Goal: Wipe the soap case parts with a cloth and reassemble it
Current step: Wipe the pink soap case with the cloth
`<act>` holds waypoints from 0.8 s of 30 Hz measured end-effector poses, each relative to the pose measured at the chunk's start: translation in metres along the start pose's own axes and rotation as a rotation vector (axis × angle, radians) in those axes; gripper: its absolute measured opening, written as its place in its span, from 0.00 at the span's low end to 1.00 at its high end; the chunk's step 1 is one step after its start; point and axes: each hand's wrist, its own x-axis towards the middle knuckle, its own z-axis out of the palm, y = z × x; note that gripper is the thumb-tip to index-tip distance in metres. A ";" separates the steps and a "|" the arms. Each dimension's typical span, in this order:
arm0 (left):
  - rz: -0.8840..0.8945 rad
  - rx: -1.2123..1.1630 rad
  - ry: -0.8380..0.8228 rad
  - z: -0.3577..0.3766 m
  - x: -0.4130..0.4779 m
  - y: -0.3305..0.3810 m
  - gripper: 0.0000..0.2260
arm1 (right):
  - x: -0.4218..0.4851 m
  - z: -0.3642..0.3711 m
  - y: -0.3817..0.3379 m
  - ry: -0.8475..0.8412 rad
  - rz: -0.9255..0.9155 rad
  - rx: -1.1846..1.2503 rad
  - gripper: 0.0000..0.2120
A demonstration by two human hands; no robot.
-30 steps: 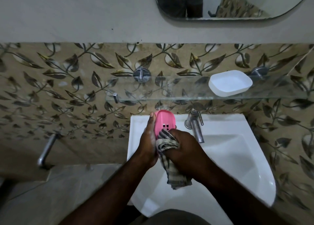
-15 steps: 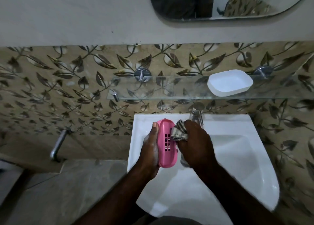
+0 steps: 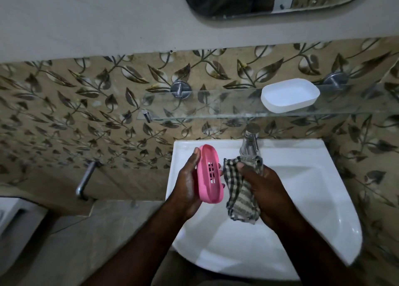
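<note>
Frame centre-left: left hand [image 3: 187,186] curled around the pink soap tray [image 3: 209,174], one smooth oval plastic piece with a grid of small drain slots, held on edge over the white ceramic sink [image 3: 306,199]. Just right, apart from the tray: right hand [image 3: 262,189] closed on one checked woven cloth [image 3: 239,196], bunched, lower end hanging free. Chrome tap [image 3: 249,144] behind it. Upper right: one white oval plastic case shell [image 3: 290,95], open side up, nothing visible inside, on the glass shelf [image 3: 194,106].
</note>
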 end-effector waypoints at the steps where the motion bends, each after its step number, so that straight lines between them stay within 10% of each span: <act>1: 0.000 0.013 -0.008 0.002 -0.001 -0.001 0.28 | -0.003 0.004 0.003 -0.012 -0.043 -0.085 0.09; 13: 0.007 0.426 0.122 0.009 0.013 0.019 0.29 | 0.004 0.031 0.004 -0.039 -0.252 -0.499 0.12; 24: 0.076 -0.006 0.096 -0.028 0.029 0.023 0.21 | 0.023 0.005 0.001 -0.196 0.090 0.105 0.16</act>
